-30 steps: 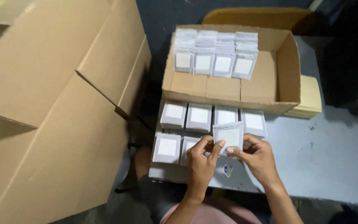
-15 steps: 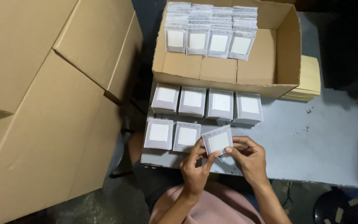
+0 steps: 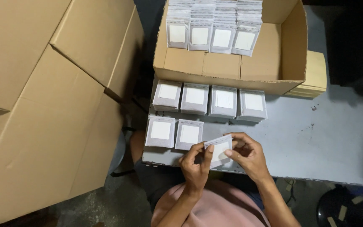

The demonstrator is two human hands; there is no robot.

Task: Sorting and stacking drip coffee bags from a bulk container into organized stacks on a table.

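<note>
Both hands hold one small grey packet with a white square centre [image 3: 219, 150] just above the near edge of the grey table [image 3: 316, 147]. My left hand [image 3: 196, 166] pinches its left side, thumb on top. My right hand [image 3: 248, 153] grips its right side. Just left of it, two stacks of the same packets [image 3: 174, 133] lie side by side. Behind them a row of several more stacks [image 3: 210, 100] runs along the front of an open cardboard box [image 3: 232, 67]. Inside the box, rows of packets [image 3: 213, 29] stand packed at the far end.
Large closed cardboard cartons [image 3: 51, 96] fill the left side, close to the table. A pile of flat tan cards [image 3: 314, 80] lies right of the open box. A dark object [image 3: 358, 42] sits at the far right. My lap in pink [image 3: 215, 210] is below.
The camera has tilted down, so everything sits higher in view. Both hands, still gripping the packet, have drawn it slightly nearer the table's near edge.
</note>
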